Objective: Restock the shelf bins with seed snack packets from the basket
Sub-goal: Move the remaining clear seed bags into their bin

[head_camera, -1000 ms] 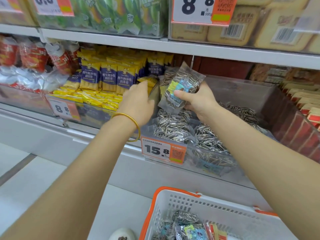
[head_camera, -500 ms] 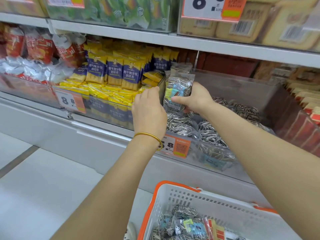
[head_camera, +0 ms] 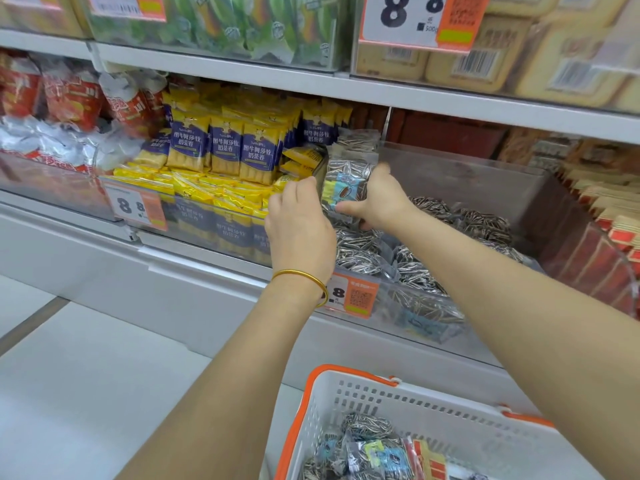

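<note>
The upper-shelf price tag point(head_camera: 415, 20) reads "8 8" and "500g". The yellow-packet bin tag point(head_camera: 135, 206) reads "8 8". The seed bin tag point(head_camera: 353, 296), partly hidden, shows "8" and a QR code.

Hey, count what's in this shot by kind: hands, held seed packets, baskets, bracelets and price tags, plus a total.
hands: 2
held seed packet: 1
basket: 1
bracelet: 1
price tags: 4
total: 9

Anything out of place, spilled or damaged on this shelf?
Nothing spilled or torn. The only untidiness: the seed packets in the clear bin lie flat in a loose heap, while the right hand grips one upright packet at the bin's left wall.
</note>
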Demonstrator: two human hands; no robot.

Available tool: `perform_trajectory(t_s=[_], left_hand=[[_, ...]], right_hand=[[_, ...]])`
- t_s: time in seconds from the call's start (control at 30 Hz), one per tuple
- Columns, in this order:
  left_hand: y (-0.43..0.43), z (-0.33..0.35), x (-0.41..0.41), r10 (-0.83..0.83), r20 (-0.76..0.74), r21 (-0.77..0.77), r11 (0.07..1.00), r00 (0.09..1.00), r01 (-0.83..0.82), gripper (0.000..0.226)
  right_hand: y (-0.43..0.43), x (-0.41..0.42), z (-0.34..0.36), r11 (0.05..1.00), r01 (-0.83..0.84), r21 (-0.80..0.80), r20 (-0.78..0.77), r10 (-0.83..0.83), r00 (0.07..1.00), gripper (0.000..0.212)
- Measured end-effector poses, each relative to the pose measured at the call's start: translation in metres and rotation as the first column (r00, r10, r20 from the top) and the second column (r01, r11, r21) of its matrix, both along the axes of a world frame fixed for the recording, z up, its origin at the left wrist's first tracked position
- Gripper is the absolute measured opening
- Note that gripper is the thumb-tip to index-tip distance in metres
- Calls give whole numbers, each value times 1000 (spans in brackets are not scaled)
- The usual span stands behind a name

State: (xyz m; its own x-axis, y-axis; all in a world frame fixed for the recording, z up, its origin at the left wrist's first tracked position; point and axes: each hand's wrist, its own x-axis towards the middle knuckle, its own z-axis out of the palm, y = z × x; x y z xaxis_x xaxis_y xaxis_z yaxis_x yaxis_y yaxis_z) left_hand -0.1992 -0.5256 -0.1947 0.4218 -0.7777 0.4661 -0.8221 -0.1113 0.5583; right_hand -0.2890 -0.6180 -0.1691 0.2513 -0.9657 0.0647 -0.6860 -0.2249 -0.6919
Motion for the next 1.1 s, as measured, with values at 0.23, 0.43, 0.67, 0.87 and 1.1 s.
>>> perform_trajectory(t_s=[0.23,0.43,0.67,0.87,1.1], left_hand=[[0,-1,-1,12,28,14,1000,1000,-13,45],[1,0,-1,6,13,2,1000,1000,-6,46],[2,1,-1,1,8,14,1000,1000,-2,46],[2,1,0,-5,5,16,1000,1000,5,47],[2,0,0,-22,-22,-12,1000,1000,22,48]], right_hand=[[8,-9,-9,991,125,-52,66,-122,990,78],[1,2,-10,997,20,-69,9,-19,1000,86],[1,-23,-9,991,-41,-125,88,52,995,72],[7,-32,0,993,-92,-76,33,94,995,69],[14,-30,-13,991,-68,-112,87,78,993,67]])
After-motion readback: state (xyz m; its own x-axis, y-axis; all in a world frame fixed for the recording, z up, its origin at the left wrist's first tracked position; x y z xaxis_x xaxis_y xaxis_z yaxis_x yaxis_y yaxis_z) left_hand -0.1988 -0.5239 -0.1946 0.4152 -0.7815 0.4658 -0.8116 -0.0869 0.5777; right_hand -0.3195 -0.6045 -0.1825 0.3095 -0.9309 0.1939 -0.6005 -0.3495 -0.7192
